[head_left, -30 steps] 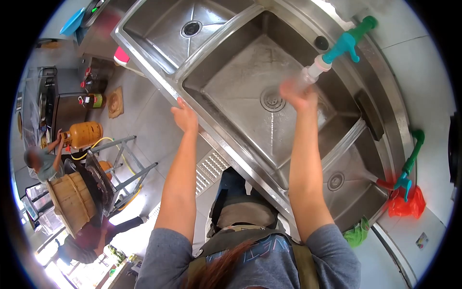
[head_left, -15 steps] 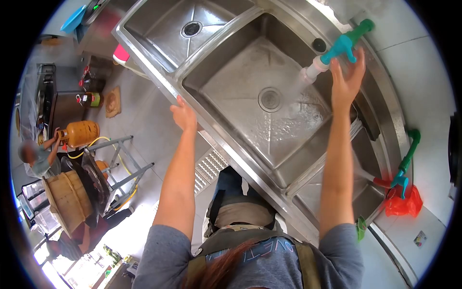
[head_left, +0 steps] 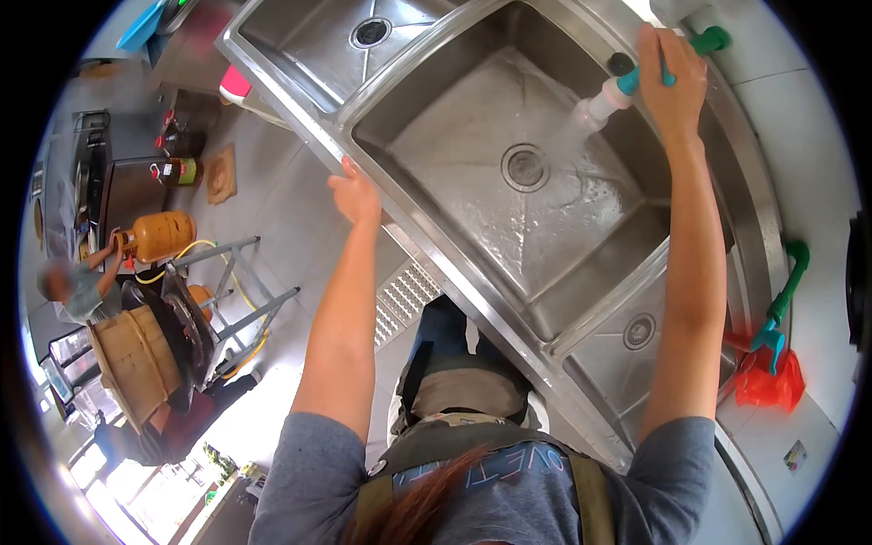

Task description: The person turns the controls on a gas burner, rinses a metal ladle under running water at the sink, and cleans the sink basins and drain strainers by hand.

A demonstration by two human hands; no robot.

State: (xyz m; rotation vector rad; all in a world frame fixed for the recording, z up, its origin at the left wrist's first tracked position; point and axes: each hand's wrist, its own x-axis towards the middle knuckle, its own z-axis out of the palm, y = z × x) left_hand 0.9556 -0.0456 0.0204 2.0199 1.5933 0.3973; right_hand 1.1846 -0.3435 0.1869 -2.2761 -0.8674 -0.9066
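Note:
My right hand (head_left: pixel 674 84) has its fingers wrapped over the teal handle of a green tap (head_left: pixel 629 84) above the middle basin. A pale nozzle (head_left: pixel 595 109) on the tap points into that basin, with a blurred spray at its mouth. Water lies on the floor of the steel sink (head_left: pixel 436 136), to the right of a round drain (head_left: pixel 525 168). Beside the sink's front rim, my left hand (head_left: pixel 356 193) is closed with curled fingers. Nothing shows in it, and whether it touches the rim I cannot tell.
Another basin with a drain (head_left: pixel 371 33) adjoins on the left, a smaller one on the right. A red bag (head_left: pixel 770 380) hangs near a second tap (head_left: pixel 772 336). On the floor side stand a metal frame (head_left: pixel 245 282), an orange gas cylinder (head_left: pixel 163 238) and a person (head_left: pixel 95 286).
My right hand has moved up and closed over the tap handle from an open-fingered position beside it. My left hand stays by the rim. The view has shifted slightly.

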